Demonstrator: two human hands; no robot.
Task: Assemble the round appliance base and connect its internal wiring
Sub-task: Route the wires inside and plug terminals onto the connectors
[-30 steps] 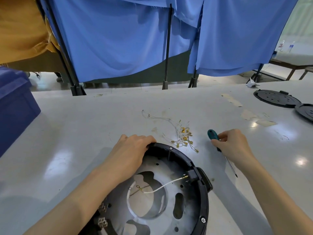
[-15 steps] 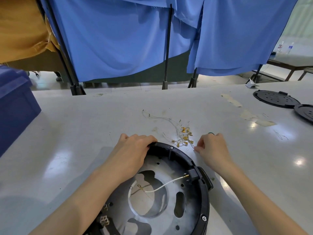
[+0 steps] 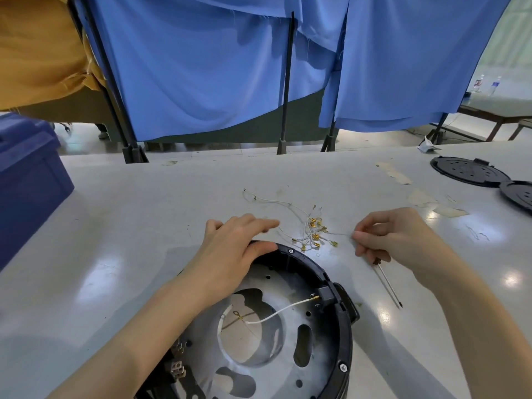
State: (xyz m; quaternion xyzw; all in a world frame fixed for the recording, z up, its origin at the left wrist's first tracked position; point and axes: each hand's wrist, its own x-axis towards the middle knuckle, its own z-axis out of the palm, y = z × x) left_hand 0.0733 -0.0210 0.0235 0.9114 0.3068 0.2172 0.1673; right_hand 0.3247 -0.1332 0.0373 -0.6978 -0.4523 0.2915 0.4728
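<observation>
My right hand (image 3: pixel 394 237) is curled round a screwdriver (image 3: pixel 388 283). The handle is hidden in the palm and only the thin shaft shows, pointing near-right and lying low over the table (image 3: pixel 144 226). The thumb and forefinger are pinched together at the end of a fine lead from the loose wires (image 3: pixel 312 236), but the lead is too thin to confirm the grip. My left hand (image 3: pixel 233 249) is relaxed, with the fingers spread flat, the thumb on the far rim of the round base (image 3: pixel 342 326) and the forefinger reaching toward the wires. The base sits near centre, open side up. Its near edge is cut off by the frame and its left side is covered by my forearm. Inside it a white wire (image 3: pixel 276 313) runs from the right-side socket to the middle hole. A pale connector block at near left is half hidden. Two black discs (image 3: pixel 466 171) lie far right, one of them cropped. A blue bin (image 3: pixel 28 182) is on the left, partly out of frame. Blue curtains (image 3: pixel 201 67) hang behind the table, and the small bottles (image 3: pixel 486 84) at far right are blurry.
</observation>
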